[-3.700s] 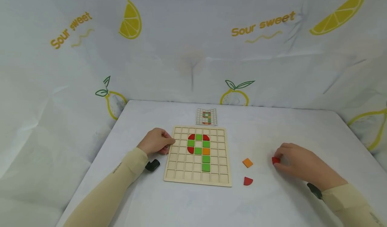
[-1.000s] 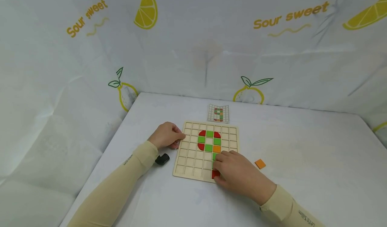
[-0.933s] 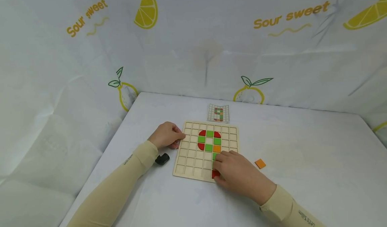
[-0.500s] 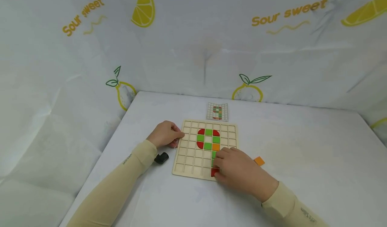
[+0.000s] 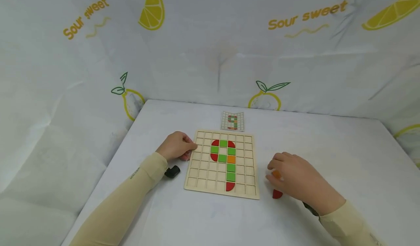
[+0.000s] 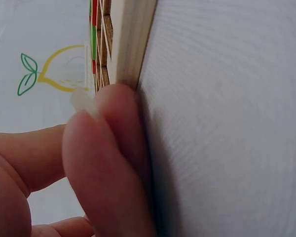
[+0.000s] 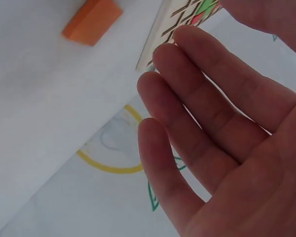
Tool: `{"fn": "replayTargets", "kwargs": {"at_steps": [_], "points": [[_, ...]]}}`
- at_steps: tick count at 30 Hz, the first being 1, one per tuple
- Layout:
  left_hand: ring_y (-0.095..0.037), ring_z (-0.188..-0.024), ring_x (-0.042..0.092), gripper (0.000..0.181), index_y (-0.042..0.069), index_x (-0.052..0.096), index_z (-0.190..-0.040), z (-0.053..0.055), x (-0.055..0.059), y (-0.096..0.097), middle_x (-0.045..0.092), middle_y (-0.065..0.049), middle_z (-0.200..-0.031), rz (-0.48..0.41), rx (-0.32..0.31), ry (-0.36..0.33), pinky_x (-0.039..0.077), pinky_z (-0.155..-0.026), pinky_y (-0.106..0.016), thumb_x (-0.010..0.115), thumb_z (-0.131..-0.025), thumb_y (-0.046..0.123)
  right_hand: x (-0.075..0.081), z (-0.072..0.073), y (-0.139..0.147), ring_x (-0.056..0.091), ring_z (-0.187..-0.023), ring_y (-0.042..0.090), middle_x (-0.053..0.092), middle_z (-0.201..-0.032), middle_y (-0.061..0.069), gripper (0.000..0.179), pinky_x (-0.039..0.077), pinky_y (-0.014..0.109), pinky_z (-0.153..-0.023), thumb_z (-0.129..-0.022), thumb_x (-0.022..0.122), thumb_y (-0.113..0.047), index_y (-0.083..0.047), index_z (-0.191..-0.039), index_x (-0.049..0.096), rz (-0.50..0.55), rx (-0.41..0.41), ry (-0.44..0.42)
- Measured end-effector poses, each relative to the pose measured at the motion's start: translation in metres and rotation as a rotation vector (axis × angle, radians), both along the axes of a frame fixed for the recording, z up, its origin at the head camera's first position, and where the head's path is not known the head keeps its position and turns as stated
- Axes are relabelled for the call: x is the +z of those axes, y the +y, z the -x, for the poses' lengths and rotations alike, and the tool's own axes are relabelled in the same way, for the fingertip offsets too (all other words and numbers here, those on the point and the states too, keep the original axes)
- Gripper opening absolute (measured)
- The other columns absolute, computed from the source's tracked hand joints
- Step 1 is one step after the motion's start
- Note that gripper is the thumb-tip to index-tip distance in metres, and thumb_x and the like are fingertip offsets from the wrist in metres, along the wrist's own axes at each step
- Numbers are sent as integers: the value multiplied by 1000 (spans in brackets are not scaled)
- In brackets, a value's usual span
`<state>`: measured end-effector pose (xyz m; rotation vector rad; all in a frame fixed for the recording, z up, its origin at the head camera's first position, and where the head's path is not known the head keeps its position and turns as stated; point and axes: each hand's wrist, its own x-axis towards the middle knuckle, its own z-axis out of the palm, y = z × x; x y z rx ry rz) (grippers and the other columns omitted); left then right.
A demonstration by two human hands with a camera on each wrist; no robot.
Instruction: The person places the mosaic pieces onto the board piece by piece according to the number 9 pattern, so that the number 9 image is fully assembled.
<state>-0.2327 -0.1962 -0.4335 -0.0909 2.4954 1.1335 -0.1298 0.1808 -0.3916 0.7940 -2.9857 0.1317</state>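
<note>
A pale wooden grid board point(image 5: 205, 174) lies flat, holding green, red and orange tiles in the shape of a 9. Its lowest filled cell has a red quarter-round tile point(image 5: 230, 186). My left hand point(image 5: 175, 146) holds the board's left edge between thumb and finger; the left wrist view shows the fingertips point(image 6: 116, 101) right at that edge. Off the board's right side, my right hand point(image 5: 300, 178) hovers with relaxed, spread fingers and nothing in it. Beneath it are a loose orange tile point(image 5: 276, 174), partly covered, and a loose red quarter-round tile point(image 5: 277, 194).
Behind the board lies a small printed card point(image 5: 224, 123) with a coloured 9 on a grid. A black device point(image 5: 173, 171) is at the left wrist. White cloth with lemon prints point(image 5: 262, 96) rises along the table's back edge.
The right hand earlier gripped a red quarter-round tile at the right, then placed it in the board's lower cell. Now it has moved right, over the loose tiles. The left hand stays at the board.
</note>
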Motion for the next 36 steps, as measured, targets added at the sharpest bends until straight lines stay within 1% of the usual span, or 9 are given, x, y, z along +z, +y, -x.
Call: {"fn": "replayTargets", "kwargs": {"at_steps": [3,6,10,16,21,29,36], "points": [[-12,-59,67,23,11,71,-102,0,-1,-1,73,-3,-73,3,0,1,54,-63,-25,80,-99,32,-4,-1,15,66,-85,16,71,-93,-5,14,59,40,-76,-88,88,-25,-14,-93,81,26,-63,2],[-12,-59,68,23,10,71,-102,0,-1,-3,73,-4,-73,3,4,1,54,-64,-26,80,-99,32,-8,0,25,68,-88,21,72,-95,-2,18,60,43,-77,-87,89,-27,-13,-94,81,26,-111,-16],[-13,-60,69,23,11,71,-103,-1,-2,-4,74,-4,-74,-1,10,-3,55,-64,-26,80,-99,32,-14,1,32,70,-88,23,73,-95,-1,23,61,46,-77,-87,90,-30,-11,-95,81,16,-136,-35],[-13,-59,68,22,10,71,-102,-2,-2,-3,74,-4,-74,-16,13,-7,55,-63,-26,80,-99,31,-21,2,35,67,-84,20,71,-92,-2,28,60,43,-74,-86,91,-36,-11,-93,80,14,-147,-38],[-12,-58,67,22,11,71,-101,-2,0,-1,73,-4,-72,-24,12,-8,55,-62,-25,80,-99,30,-25,3,36,66,-82,19,70,-90,-3,28,59,43,-74,-87,90,-37,-11,-92,80,6,-149,-46],[-12,-59,67,22,11,71,-102,-3,1,0,73,-3,-72,-21,13,-8,54,-63,-25,80,-99,30,-25,4,31,62,-79,15,67,-87,-5,21,58,40,-72,-87,89,-31,-13,-89,79,11,-149,-34],[-12,-59,68,23,10,70,-103,-3,2,0,73,-4,-73,-30,17,-10,55,-63,-25,80,-99,30,-26,5,30,61,-79,16,67,-85,-5,17,59,41,-73,-86,90,-27,-13,-87,79,-4,-144,-28]]}}
